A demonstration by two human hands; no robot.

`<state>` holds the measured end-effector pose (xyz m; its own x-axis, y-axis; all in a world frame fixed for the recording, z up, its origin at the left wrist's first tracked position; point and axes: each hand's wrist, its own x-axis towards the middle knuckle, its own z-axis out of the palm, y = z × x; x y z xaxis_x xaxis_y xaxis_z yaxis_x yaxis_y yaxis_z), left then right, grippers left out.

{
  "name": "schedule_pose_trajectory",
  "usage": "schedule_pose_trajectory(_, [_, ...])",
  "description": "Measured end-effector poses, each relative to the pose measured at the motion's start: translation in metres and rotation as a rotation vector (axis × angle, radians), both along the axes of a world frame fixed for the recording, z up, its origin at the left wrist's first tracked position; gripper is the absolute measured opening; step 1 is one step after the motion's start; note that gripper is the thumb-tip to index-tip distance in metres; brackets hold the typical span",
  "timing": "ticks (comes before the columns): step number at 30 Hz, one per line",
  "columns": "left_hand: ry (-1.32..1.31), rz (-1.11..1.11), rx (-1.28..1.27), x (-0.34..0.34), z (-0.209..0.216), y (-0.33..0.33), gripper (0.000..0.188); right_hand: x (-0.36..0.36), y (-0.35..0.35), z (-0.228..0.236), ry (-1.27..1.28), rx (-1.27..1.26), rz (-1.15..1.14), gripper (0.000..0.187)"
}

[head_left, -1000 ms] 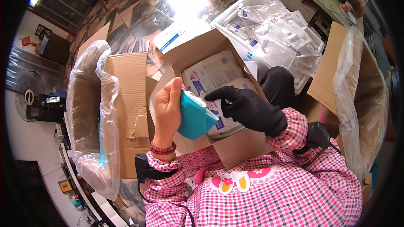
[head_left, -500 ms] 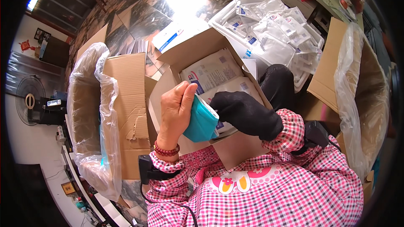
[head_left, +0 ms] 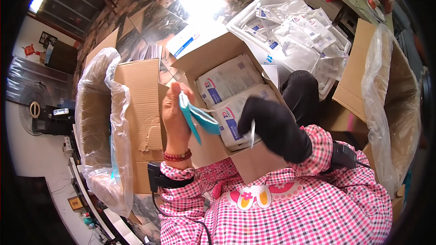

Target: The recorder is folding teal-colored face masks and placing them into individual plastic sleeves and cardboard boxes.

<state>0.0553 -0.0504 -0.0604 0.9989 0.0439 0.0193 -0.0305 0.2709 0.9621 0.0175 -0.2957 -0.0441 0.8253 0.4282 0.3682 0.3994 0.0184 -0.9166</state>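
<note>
Holding a flat teal packet (head_left: 195, 118), left hand (head_left: 175, 113) grip pinching it, gloved right hand (head_left: 272, 129) grip unclear

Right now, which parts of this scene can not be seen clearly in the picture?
Head view only:
- Teal pouch: its lower-left part sits behind the left hand.
- Thin white piece at the gloved right hand: too small to identify.
- White packets in the open cardboard box: partly covered by both hands.
- Lined box at left: its bottom is hidden by the plastic liner.
</note>
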Motion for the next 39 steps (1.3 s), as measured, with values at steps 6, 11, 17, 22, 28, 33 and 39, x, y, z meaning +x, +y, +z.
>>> schedule_pose_trajectory(6, [-0.288,-0.195,-0.1,0.0,-0.008,-0.038,0.053,0.022,0.025,-0.023,0.413,0.069,-0.111,0.045])
schedule_pose_trajectory(11, [-0.341,-0.331,-0.291,0.001,-0.007,-0.067,0.059,0.028,0.026,-0.029,0.51,0.116,0.099,0.047])
schedule_pose_trajectory(17, [-0.086,-0.208,-0.299,-0.007,0.007,-0.053,0.061,0.03,0.007,-0.022,0.501,-0.36,0.059,0.042])
schedule_pose_trajectory(22, [0.058,-0.307,0.161,-0.004,0.031,0.008,0.06,0.035,-0.011,-0.034,-0.226,-0.553,-0.145,0.019])
schedule_pose_trajectory(28, [-0.253,-0.334,1.206,-0.013,0.06,-0.022,0.025,0.029,-0.001,-0.029,-0.249,-0.564,-0.124,0.017])
schedule_pose_trajectory(33, [-0.442,-0.241,1.352,-0.02,0.035,-0.047,0.015,0.026,0.011,-0.034,-0.228,-0.42,-0.279,0.013])
schedule_pose_trajectory(39, [-0.494,0.019,1.199,-0.018,0.019,-0.042,0.013,0.027,-0.002,-0.008,-0.721,-0.815,-0.169,0.01])
